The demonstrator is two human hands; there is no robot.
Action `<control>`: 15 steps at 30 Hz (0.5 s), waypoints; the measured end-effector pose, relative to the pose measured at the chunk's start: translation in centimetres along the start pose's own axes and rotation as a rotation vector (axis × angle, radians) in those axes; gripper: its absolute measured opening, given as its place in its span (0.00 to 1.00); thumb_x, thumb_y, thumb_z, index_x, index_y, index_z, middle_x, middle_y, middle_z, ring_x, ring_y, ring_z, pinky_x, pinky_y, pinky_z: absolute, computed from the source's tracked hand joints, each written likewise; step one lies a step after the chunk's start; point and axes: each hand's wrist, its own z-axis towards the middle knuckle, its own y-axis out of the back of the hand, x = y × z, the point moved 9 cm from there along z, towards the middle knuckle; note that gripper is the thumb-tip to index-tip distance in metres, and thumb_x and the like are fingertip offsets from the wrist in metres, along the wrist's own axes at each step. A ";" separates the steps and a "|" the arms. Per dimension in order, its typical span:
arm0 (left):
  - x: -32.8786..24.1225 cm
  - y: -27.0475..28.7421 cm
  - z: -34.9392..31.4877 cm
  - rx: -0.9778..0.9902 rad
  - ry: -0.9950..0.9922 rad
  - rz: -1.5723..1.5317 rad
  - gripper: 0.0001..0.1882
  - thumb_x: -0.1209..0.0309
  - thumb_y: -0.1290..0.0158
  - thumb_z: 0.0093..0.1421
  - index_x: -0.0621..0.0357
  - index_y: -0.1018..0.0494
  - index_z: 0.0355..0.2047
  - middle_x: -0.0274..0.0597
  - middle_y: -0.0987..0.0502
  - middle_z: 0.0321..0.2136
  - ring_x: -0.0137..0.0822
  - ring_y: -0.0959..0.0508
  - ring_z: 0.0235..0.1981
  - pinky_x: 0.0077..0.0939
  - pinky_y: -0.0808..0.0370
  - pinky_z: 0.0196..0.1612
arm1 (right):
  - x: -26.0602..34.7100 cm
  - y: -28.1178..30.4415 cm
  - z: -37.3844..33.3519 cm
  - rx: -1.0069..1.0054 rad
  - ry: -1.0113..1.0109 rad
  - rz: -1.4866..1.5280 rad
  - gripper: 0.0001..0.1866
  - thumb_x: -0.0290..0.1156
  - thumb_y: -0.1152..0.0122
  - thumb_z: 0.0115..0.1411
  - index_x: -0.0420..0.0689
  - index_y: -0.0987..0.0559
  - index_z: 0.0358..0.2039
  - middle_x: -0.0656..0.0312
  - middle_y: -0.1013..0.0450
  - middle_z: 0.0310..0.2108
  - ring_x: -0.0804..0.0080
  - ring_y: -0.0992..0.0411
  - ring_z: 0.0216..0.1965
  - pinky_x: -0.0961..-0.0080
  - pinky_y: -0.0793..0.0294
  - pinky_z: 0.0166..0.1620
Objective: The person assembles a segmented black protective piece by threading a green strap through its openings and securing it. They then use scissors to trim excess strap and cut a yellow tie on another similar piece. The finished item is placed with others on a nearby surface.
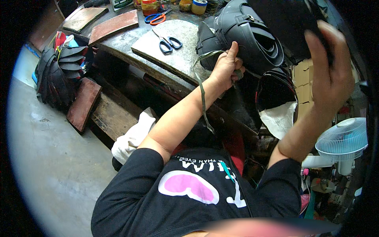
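Probably tying the black bundle (235,33), upper centre, my left hand (227,68) grips a green strip (203,94). What my right hand (332,73) holds, I can't tell; likely tension next.

Scissors (165,39) lie on a slab (181,33) on the workbench (125,44), jars (149,7) behind them. A strap bundle (231,29) sits right of the slab, beyond the left hand (228,68). An electric fan (342,138) stands at far right.

Cool light brightens the floor (59,166) at left; deep shadow lies beneath the workbench (134,38). The right hand (333,77) looks blurred, perhaps from motion; fisheye distortion bends edges, corners black.
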 end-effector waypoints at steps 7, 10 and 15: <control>-0.1 0.5 -0.1 -0.084 0.003 -0.004 0.29 0.34 0.55 0.58 0.44 0.39 0.19 0.25 0.45 0.12 0.26 0.43 0.11 0.19 0.51 0.13 | -2.2 -7.8 -8.1 0.418 -0.047 -0.046 0.19 0.34 0.34 0.53 0.43 0.28 0.44 0.55 0.26 0.42 0.54 0.28 0.46 0.64 0.28 0.49; 0.0 0.1 -0.1 -0.017 0.022 -0.010 0.28 0.33 0.57 0.59 0.44 0.36 0.23 0.24 0.45 0.12 0.25 0.42 0.12 0.19 0.50 0.14 | -4.4 -9.4 -8.2 0.386 -0.063 0.034 0.23 0.44 0.37 0.56 0.43 0.28 0.47 0.53 0.25 0.42 0.53 0.27 0.44 0.62 0.29 0.49; -0.3 1.2 -0.1 -0.140 0.046 0.021 0.31 0.32 0.68 0.62 0.45 0.36 0.26 0.25 0.45 0.12 0.25 0.43 0.12 0.20 0.51 0.13 | -5.4 -12.9 -7.0 0.491 -0.037 -0.153 0.30 0.58 0.35 0.49 0.42 0.21 0.39 0.54 0.23 0.32 0.56 0.24 0.36 0.65 0.28 0.46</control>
